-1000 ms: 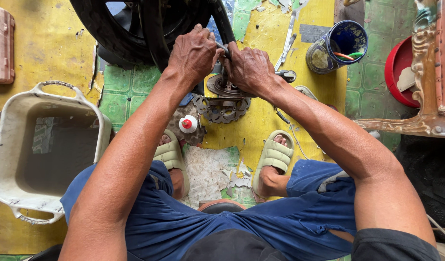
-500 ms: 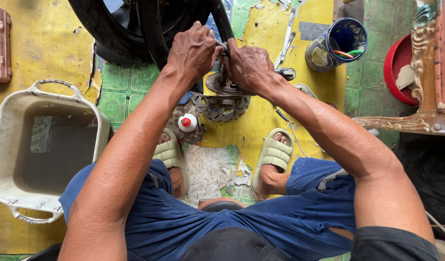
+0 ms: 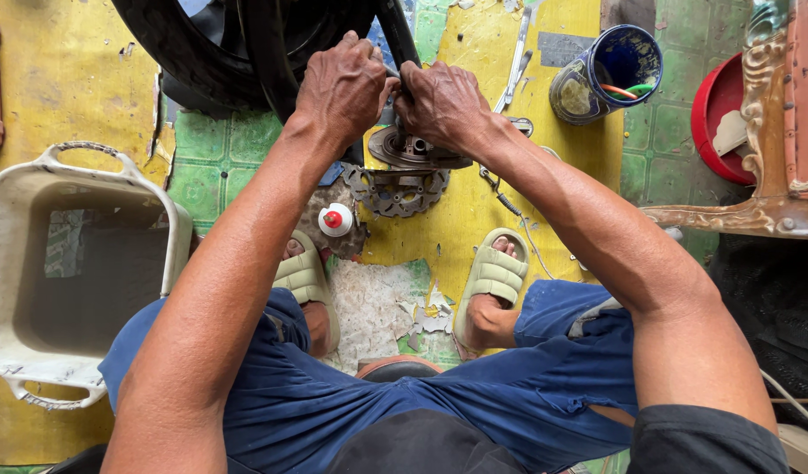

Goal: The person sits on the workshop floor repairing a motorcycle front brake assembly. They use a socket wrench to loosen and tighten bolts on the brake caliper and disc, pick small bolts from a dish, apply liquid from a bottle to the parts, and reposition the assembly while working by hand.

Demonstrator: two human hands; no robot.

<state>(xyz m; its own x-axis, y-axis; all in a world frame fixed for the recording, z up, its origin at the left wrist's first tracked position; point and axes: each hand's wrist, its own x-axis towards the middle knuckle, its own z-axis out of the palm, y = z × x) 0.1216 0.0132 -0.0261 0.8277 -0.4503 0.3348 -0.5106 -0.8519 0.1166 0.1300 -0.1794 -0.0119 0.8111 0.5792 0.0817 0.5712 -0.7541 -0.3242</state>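
Observation:
My left hand (image 3: pixel 343 88) and my right hand (image 3: pixel 441 104) meet over a round metal hub part (image 3: pixel 413 151) at the lower edge of a black tyre (image 3: pixel 202 44). Both hands are closed around something small between them, which the fingers hide. A toothed metal brake disc (image 3: pixel 395 189) lies on the floor just below the hub. A small white bottle with a red cap (image 3: pixel 336 219) rests on a dirty rag next to my left foot.
A worn white plastic tub (image 3: pixel 35 193) stands at the left. A blue tin with tools (image 3: pixel 607 75) sits at the upper right, with a red bowl (image 3: pixel 720 114) and a carved wooden furniture piece (image 3: pixel 772 175) beyond. Metal wrenches (image 3: pixel 516 57) lie on the yellow floor.
Both hands have stayed on the hub with only a slight shift of the fingers. Nothing else has moved.

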